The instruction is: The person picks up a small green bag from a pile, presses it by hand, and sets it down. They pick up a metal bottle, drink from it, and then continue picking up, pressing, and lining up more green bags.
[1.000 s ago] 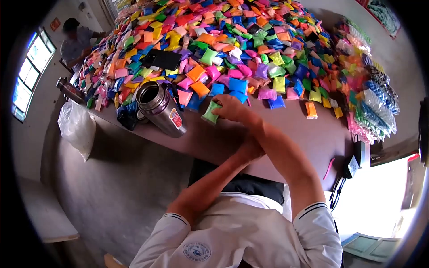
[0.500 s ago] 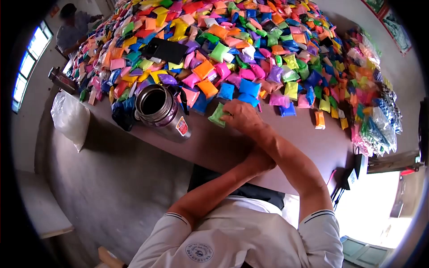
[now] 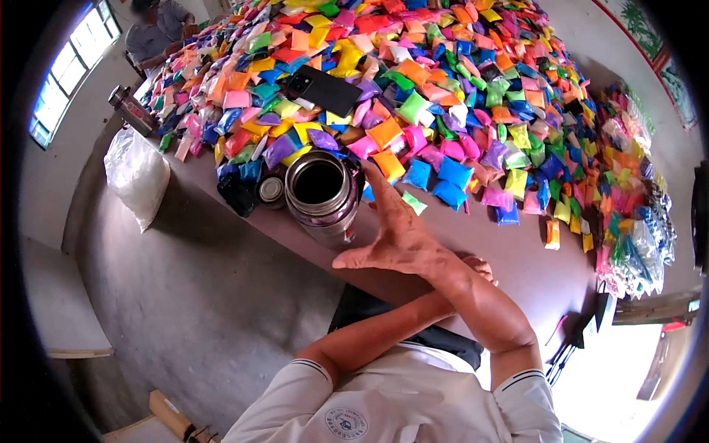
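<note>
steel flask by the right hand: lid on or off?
Off. The steel flask stands upright with its dark mouth exposed; a small round cap sits beside it.

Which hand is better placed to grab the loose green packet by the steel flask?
Right. The right hand is open, its fingers right beside the green packet. The left hand is tucked under the right forearm, farther back.
</note>
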`<state>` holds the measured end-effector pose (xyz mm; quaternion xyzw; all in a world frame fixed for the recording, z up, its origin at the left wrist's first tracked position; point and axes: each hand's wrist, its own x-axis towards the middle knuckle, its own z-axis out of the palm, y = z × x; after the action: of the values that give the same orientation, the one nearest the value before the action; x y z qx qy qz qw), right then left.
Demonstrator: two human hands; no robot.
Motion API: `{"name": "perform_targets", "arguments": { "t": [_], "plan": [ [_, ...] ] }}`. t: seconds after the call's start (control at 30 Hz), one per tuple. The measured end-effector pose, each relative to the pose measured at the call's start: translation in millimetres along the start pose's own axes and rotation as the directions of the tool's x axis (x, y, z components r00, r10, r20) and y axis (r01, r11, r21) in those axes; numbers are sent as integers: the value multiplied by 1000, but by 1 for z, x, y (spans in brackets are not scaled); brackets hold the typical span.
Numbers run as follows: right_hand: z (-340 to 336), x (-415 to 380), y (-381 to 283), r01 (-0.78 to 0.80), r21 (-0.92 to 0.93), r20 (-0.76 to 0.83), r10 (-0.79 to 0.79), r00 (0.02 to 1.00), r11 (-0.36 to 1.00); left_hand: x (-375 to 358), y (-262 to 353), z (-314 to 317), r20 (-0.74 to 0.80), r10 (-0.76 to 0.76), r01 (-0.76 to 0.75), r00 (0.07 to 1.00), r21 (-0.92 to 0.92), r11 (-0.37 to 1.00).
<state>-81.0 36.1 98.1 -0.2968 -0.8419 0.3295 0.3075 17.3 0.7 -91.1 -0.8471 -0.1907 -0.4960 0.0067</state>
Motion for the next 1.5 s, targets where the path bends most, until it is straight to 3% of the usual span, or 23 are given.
{"name": "perform_targets", "arguments": {
  "t": [0.07, 0.1, 0.17, 0.3, 0.4, 0.57, 0.6, 0.63, 0.67, 0.73, 0.77, 0.87, 1.0, 1.07, 1.1, 1.13, 1.2, 1.23, 1.27, 1.33, 1.5],
  "plan": [
    [7, 10, -8, -44, 29, -14, 44, 999, 999, 22, 14, -19, -178, -337, 278, 925, -290, 916],
    [12, 12, -8, -85, 53, -35, 86, 996, 995, 25, 15, -28, -10, -409, 377, 912, -369, 850],
    [26, 14, -9, -124, 67, -117, 131, 984, 990, 30, 15, -38, -17, -408, 372, 913, -379, 848],
    [29, 13, -15, -169, 33, -77, 171, 982, 985, 36, 17, -48, -18, -429, 384, 903, -411, 827],
    [28, 8, -20, -76, 3, -121, 76, 990, 997, 39, 18, -49, -133, -390, 309, 911, -403, 861],
    [18, -14, -17, 203, -6, -275, -197, 941, 979, 36, 15, -54, -73, -344, 284, 936, -416, 864],
    [12, -17, -21, 197, -9, -274, -192, 943, 980, 37, 17, -55, -67, -346, 287, 936, -427, 858],
    [4, -20, -24, 220, -11, -291, -213, 933, 975, 38, 18, -51, -182, -367, 255, 912, -451, 855],
    [-1, -22, -26, 244, -13, -310, -236, 921, 970, 37, 19, -48, -182, -366, 252, 913, -455, 854],
    [-6, -26, -26, 271, 30, -341, -245, 907, 962, 34, 19, -48, -166, -393, 288, 904, -442, 849],
    [-10, -28, -31, 287, 28, -361, -258, 896, 958, 32, 17, -49, 11, -402, 373, 916, -395, 839],
    [-30, -35, -49, 329, 10, -417, -295, 860, 944, 25, 12, -38, 71, -383, 379, 921, -395, 837],
    [-53, -33, -50, 419, -130, -453, -430, 781, 899, 48, 20, -71, 141, -443, 464, 886, -323, 825],
    [-61, -25, -52, 618, -208, -517, -622, 588, 758, 47, 24, -69, 160, -454, 482, 876, -300, 823],
    [-68, -44, -68, 435, -129, -469, -441, 765, 891, 46, 23, -62, 164, -461, 489, 872, -298, 820],
    [-70, -42, -63, 431, -139, -481, -441, 758, 892, 46, 26, -63, 156, -453, 479, 878, -296, 826],
    [-73, -33, -48, 613, -267, -500, -651, 571, 743, 45, 27, -62, 144, -448, 470, 882, -292, 833],
    [-84, -45, -79, 491, -233, -461, -540, 705, 840, 45, 27, -62, 139, -448, 469, 883, -291, 834],
    [-79, -50, -82, 490, -239, -470, -542, 697, 838, 45, 28, -61, 134, -445, 464, 886, -287, 838],
    [-71, -53, -89, 426, 106, -579, -292, 762, 899, 44, 29, -60, 121, -441, 457, 889, -287, 842],
    [-77, -39, -95, 635, 76, -583, -482, 654, 769, 41, 32, -60, 77, -429, 432, 900, -281, 857]
  ]
}}
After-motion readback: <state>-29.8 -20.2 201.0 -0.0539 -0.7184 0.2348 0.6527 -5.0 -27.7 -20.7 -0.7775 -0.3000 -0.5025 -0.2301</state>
